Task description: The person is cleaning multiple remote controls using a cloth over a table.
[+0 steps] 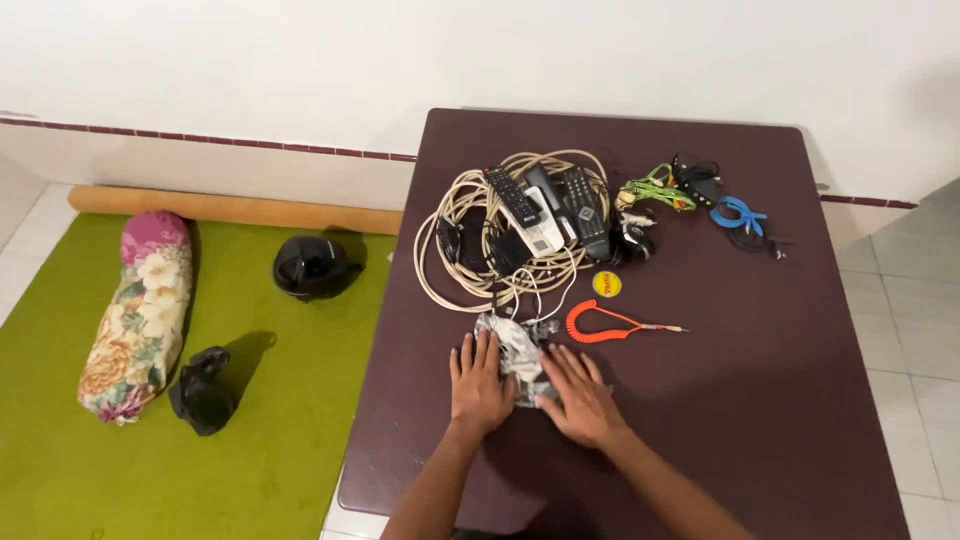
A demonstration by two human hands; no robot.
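Now both my left hand point(478, 388) and right hand point(580, 400) lie flat, fingers spread, pressing a crumpled silvery plastic bag point(515, 350) on the dark table point(760, 380), gripping nothing.

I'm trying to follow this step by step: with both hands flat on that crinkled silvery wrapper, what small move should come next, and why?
Probably curl the fingers and close both hands on the crumpled silvery wrapper. The left hand and right hand lie open on either side of it, pressing it to the dark table without gripping. White thin cables run right to its far edge, so lifting it straight up seems safest.
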